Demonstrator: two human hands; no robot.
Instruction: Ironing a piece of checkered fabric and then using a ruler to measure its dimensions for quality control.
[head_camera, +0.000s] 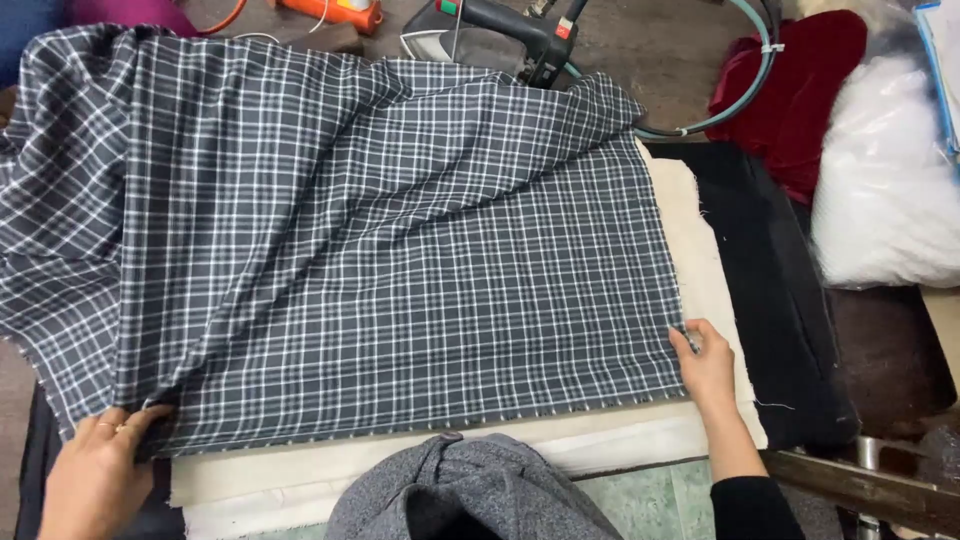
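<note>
Gripping soft checked grey cloth (400, 250)

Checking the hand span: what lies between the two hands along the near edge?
Head view: only the grey checked fabric spans from the left hand to the right hand, lying flat over a cream pad. Nothing else sits on that stretch.

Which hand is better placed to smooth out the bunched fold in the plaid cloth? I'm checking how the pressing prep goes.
Probably the left hand. It grips the plaid cloth at the near left corner, right where the raised fold begins. The right hand pinches the right edge, where the cloth already lies flat on the cream pad.
</note>
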